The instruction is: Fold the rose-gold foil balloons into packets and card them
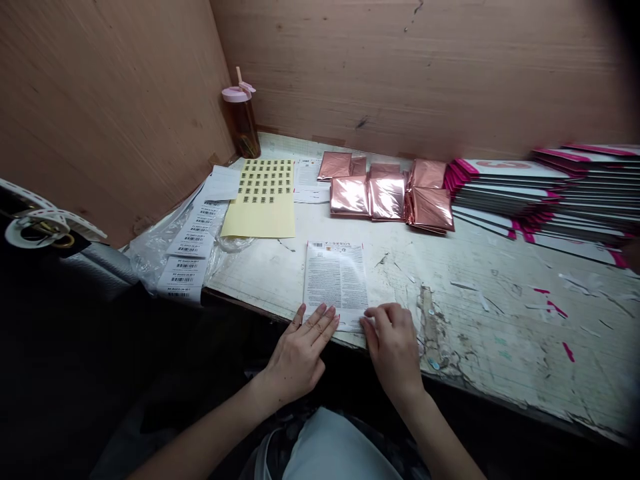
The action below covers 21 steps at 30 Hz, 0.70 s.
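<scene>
A flat white packet [336, 277] covered in small printed text and a barcode lies near the table's front edge. My left hand [300, 350] rests flat on its lower left part, fingers stretched out. At the packet's lower right edge, my right hand [395, 347] has its fingers curled, with thumb and forefinger closed on the edge. Behind the packet stand stacks of shiny copper-coloured foil pouches [349, 195]. Left of these is a yellow sheet [260, 219] with rows of small barcode stickers.
A strip of barcode labels [185, 270] on clear plastic [145, 257] hangs over the left edge. A lidded drinking cup [243, 123] stands in the back corner. Fanned stacks of pink-and-white cards [520, 193] lie at right, with paper scraps [567, 351] before them. Wooden panels [425, 73] enclose the table.
</scene>
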Available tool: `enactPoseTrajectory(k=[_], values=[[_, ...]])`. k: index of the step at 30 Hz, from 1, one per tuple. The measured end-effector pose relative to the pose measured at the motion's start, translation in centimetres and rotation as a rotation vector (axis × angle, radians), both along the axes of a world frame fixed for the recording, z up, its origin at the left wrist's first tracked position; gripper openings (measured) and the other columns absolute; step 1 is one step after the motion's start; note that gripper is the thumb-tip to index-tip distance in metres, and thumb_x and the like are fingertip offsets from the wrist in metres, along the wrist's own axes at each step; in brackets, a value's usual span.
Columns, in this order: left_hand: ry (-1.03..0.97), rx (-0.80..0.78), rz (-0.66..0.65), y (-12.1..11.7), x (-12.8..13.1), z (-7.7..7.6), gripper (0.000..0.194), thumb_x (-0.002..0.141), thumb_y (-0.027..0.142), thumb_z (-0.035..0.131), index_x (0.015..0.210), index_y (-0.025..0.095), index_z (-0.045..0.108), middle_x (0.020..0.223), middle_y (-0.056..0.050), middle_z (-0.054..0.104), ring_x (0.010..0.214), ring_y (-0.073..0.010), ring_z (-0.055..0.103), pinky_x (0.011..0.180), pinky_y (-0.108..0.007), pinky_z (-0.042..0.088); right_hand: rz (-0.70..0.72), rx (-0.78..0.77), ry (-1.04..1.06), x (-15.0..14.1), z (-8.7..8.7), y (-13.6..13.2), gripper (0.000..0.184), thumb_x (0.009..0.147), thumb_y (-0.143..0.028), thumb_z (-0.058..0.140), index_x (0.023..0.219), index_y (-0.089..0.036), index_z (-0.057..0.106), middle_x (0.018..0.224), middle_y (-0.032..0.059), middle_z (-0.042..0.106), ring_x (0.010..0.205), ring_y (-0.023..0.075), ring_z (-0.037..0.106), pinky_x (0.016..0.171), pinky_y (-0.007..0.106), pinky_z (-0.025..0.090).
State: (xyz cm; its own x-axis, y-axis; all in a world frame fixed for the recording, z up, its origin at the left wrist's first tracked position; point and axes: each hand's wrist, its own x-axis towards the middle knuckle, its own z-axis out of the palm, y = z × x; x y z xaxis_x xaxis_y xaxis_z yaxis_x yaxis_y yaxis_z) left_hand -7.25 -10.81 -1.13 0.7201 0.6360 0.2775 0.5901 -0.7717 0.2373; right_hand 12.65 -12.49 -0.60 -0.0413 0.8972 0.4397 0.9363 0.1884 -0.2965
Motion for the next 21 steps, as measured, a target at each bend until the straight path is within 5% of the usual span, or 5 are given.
enactPoseTrajectory(k=[3, 5, 13, 18, 21], values=[[0.009, 0.067, 0.038, -0.4, 0.1, -0.6, 0.063, 0.089, 0.010, 0.044, 0.151, 0.009, 0.031, 0.154, -0.014, 0.037, 0.146, -0.0254, 0.028, 0.118, -0.048, 0.034, 0.299, 0.063, -0.103, -0.5, -0.6, -1.5, 0.039, 0.098, -0.012, 0.041, 0.136, -0.017, 0.052, 0.133, 0.0128, 0.060, 0.129, 0.0268, 0.050, 0.102, 0.047, 0.046], [0.003, 0.170, 0.065, -0.2, -0.3, -1.1, 0.056, 0.093, 0.009, 0.042, 0.148, 0.007, 0.036, 0.151, -0.016, 0.041, 0.144, -0.0248, 0.034, 0.115, -0.044, 0.040, 0.367, 0.036, -0.139, -0.4, -1.1, -2.3, 0.050, 0.098, -0.011, 0.040, 0.148, -0.016, 0.038, 0.145, 0.0127, 0.051, 0.138, 0.0257, 0.043, 0.106, 0.046, 0.046], [-0.172, 0.263, -0.171, 3.3, -3.8, 0.2, 0.037, 0.098, 0.009, 0.042, 0.129, 0.019, 0.059, 0.122, -0.005, 0.070, 0.114, -0.0160, 0.066, 0.097, -0.031, 0.057, 0.303, 0.041, -0.175, -0.7, 1.0, -1.0, 0.028, 0.092, -0.021, 0.057, 0.116, -0.011, 0.068, 0.122, 0.0145, 0.068, 0.113, 0.0299, 0.064, 0.101, 0.047, 0.052], [-0.207, 0.342, -0.275, 4.1, -4.5, 1.5, 0.045, 0.097, 0.009, 0.045, 0.140, 0.023, 0.050, 0.112, -0.003, 0.074, 0.101, -0.0162, 0.072, 0.085, -0.028, 0.063, 0.378, -0.002, -0.170, -3.8, 1.3, 0.7, 0.050, 0.085, -0.030, 0.067, 0.128, -0.006, 0.060, 0.140, 0.0188, 0.054, 0.130, 0.0325, 0.050, 0.107, 0.044, 0.048], [-0.251, 0.365, -0.306, 2.6, -4.1, 2.7, 0.053, 0.094, 0.007, 0.047, 0.144, 0.023, 0.045, 0.109, -0.003, 0.075, 0.099, -0.0174, 0.072, 0.081, -0.028, 0.064, 0.358, 0.124, -0.219, -5.3, 0.8, 0.8, 0.045, 0.090, -0.026, 0.059, 0.130, -0.005, 0.059, 0.140, 0.0193, 0.055, 0.131, 0.0325, 0.049, 0.108, 0.046, 0.046]])
